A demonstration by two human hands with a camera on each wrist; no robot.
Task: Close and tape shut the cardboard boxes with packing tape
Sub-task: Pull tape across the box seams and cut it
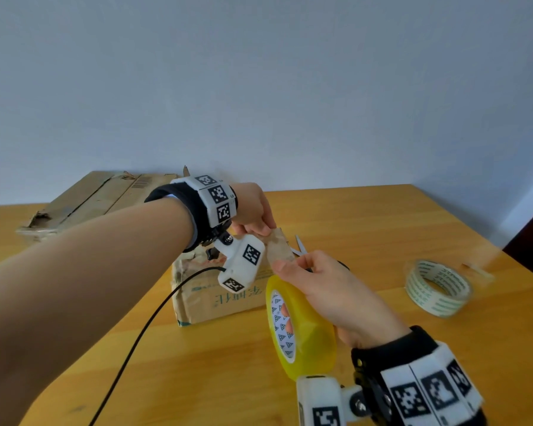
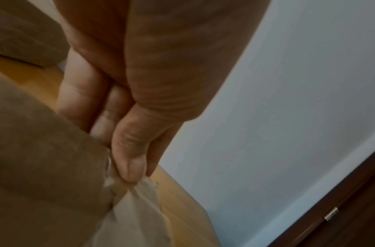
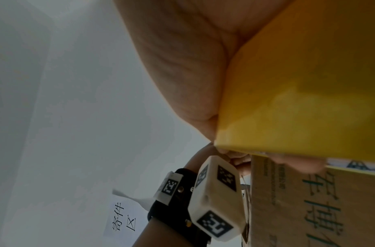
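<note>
A yellow packing tape roll (image 1: 305, 333) (image 3: 298, 83) is held upright above the table by my right hand (image 1: 290, 265), fingers through its core. A short strip of tape (image 1: 279, 249) (image 2: 135, 208), dull brown with paper fibres stuck to it, stretches from the roll up to my left hand (image 1: 266, 230) (image 2: 131, 167), which pinches its end between thumb and fingers. Just behind and below both hands sits a small cardboard box (image 1: 216, 299) (image 3: 309, 208) with green print. The wrist camera hides the box's top.
A larger worn cardboard box (image 1: 105, 198) lies at the back left of the wooden table (image 1: 382, 216). A clear tape roll (image 1: 437, 287) lies at the right. Scissor blades (image 1: 300, 244) show behind my hands. A black cable (image 1: 142, 333) hangs from my left wrist.
</note>
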